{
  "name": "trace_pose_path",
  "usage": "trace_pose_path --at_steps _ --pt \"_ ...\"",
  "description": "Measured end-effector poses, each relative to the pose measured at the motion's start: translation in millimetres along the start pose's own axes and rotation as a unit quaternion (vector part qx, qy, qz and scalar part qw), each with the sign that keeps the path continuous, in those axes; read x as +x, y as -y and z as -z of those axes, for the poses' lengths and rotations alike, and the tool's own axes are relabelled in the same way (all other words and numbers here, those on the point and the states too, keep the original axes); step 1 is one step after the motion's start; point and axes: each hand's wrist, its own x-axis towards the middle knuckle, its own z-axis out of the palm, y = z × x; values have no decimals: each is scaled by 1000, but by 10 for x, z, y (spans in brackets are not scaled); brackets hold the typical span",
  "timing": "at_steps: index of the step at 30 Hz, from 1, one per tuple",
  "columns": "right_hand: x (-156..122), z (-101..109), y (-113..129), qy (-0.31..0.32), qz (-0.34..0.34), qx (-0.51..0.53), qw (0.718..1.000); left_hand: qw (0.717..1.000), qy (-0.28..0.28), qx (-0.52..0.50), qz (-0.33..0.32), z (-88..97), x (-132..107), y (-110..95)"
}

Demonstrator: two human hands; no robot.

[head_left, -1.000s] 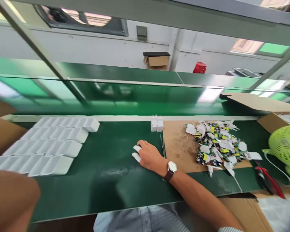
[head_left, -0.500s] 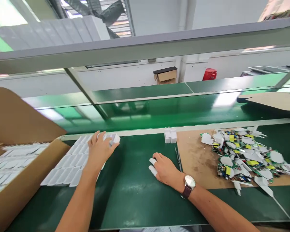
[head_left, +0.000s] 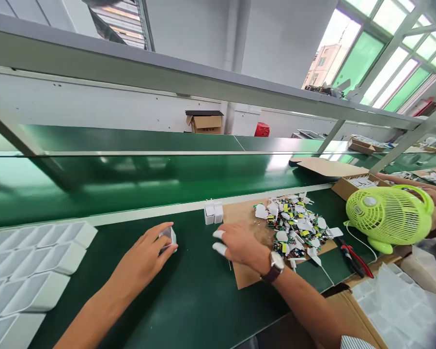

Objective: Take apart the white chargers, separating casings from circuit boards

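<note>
My left hand [head_left: 141, 259] is closed around a small white plastic housing [head_left: 170, 236], held over the green bench top. The fingers cover part of it. My right hand [head_left: 241, 246] is stretched out over the left part of a brown cardboard sheet [head_left: 242, 278], holding nothing, with white covers on two fingertips. Just beyond it, a pair of white housings [head_left: 213, 213] stands by the bench's back edge. A heap of circuit boards [head_left: 301, 224] with white flaps and yellow parts lies on the cardboard. Rows of white housings [head_left: 39, 291] fill the left side.
At the right stand a lime-green fan [head_left: 387, 215] and a carton [head_left: 343, 188]. Red-and-black pliers [head_left: 356, 261] lie near the fan's cord. A box of white parts [head_left: 392, 300] sits at lower right. Another person's arm [head_left: 407, 180] reaches in behind the fan.
My view has turned to the right. My left hand has lifted away from the rows with a housing and moved right, nearer my right hand. My right hand has moved over the cardboard's edge.
</note>
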Motion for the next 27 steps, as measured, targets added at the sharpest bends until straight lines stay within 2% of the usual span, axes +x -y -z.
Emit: trace_pose_path --at_steps 3,6,11,17,20,24,27 --pt "-193 272 -502 2 -109 -60 992 999 -28 34 -8 -29 -121 52" --pt "-302 368 -837 8 -159 -87 983 997 -60 39 -16 -95 -160 83" --pt "-308 350 -1073 -17 -196 -54 979 997 -75 17 -25 -196 -222 89" --pt "-312 541 -1268 -156 -262 57 951 997 -73 -14 9 -149 -356 139" --pt "-302 634 -1160 -193 -245 133 941 998 -58 -28 19 -133 -360 124" --pt "-187 561 -669 -181 -177 244 936 998 -42 -48 28 -127 -344 103" --pt "6 319 -199 -125 -97 427 891 996 -30 -69 47 -98 -339 117"
